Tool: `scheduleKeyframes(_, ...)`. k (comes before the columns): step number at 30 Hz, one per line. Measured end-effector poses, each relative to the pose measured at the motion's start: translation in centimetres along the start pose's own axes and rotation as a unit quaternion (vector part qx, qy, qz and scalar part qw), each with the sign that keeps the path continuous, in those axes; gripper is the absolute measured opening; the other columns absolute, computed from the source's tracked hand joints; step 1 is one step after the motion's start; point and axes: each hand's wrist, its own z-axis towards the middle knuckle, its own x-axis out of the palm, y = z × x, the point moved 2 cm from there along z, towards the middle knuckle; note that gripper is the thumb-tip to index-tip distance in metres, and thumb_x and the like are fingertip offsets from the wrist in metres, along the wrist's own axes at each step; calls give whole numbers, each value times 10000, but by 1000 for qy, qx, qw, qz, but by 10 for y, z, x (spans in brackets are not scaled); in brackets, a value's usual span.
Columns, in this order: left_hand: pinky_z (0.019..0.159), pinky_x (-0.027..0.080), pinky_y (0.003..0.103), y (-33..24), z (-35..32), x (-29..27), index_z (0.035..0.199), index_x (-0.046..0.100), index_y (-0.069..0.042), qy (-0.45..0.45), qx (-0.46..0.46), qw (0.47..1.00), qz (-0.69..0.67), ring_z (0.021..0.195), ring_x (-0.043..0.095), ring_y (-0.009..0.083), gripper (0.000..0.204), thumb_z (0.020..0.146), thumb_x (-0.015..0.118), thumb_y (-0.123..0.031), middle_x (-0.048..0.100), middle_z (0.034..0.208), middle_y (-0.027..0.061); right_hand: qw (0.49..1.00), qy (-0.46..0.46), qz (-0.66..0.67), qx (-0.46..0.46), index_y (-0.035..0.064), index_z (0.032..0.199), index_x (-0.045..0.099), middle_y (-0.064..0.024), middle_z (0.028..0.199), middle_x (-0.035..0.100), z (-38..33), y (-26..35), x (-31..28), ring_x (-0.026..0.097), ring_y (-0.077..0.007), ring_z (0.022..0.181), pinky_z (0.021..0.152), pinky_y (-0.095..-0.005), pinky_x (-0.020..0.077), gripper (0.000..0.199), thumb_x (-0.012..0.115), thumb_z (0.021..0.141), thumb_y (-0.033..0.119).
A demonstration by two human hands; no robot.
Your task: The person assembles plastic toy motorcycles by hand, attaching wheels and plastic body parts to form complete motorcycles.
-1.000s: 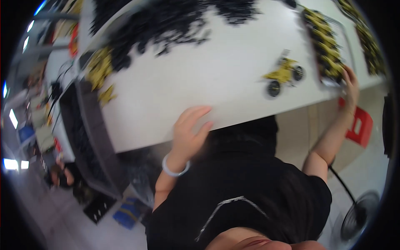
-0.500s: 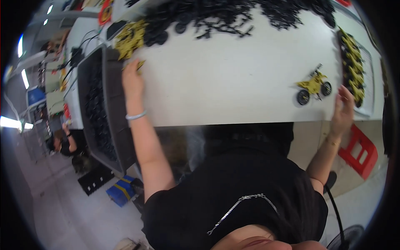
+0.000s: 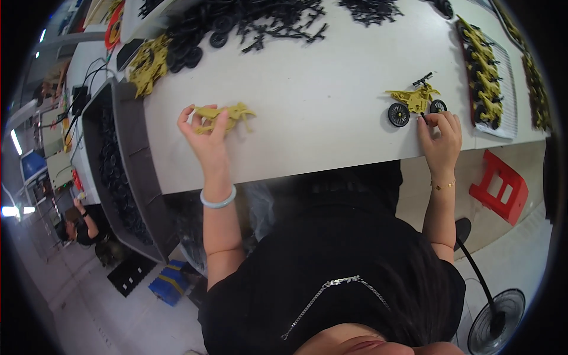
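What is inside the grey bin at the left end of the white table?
The grey bin holds a heap of small black parts, seemingly wheels. Its bottom cannot be seen under them, and the table edge covers its right side.

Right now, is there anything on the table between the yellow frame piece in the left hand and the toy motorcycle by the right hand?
Nothing visible: bare white table lies between the yellow frame piece held by the left hand and the toy motorcycle at the right hand.

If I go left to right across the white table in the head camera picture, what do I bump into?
Grey bin of black parts → left hand → yellow bike frame → yellow toy motorbike → right hand → tray of finished bikes.
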Motion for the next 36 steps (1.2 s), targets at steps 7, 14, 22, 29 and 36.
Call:
scheduleKeyframes(7,1075,283,460,-19,12,-37,1378,353,-83,50,149,950,269,1249,423,312,653,796,646,-32,418,1352,158,995,-5,50,-82,87,688,599,-5,652,510,5,47,29,471,-196,635,619,-325,372,149,746,704,103)
scheduleKeyframes(14,1100,260,463,-23,3,-37,1227,579,-99,201,208,793,537,1165,529,296,478,758,648,-37,629,1137,95,985,45,79,-144,103,665,597,-3,644,501,4,81,44,466,-194,640,609,-328,348,158,749,690,142)
scheduleKeyframes(22,897,467,350,-44,-31,38,1111,636,-51,253,222,886,318,963,607,265,415,704,716,-26,644,1059,96,983,32,91,-158,100,697,618,4,661,516,-5,93,54,462,-188,640,603,-322,344,145,754,646,101)
scheduleKeyframes(29,886,464,418,-35,-44,116,1028,642,-46,320,333,831,311,907,599,272,345,690,713,-45,629,1005,71,986,5,64,-154,127,686,600,21,661,481,-9,88,53,453,-177,638,582,-321,324,145,736,638,115)
scheduleKeyframes(36,880,458,426,-29,-48,128,1025,642,-46,338,349,810,330,915,595,268,337,695,710,-46,628,997,70,985,-4,64,-159,129,694,615,26,638,463,-11,87,54,430,-171,620,569,-319,316,159,749,613,104)
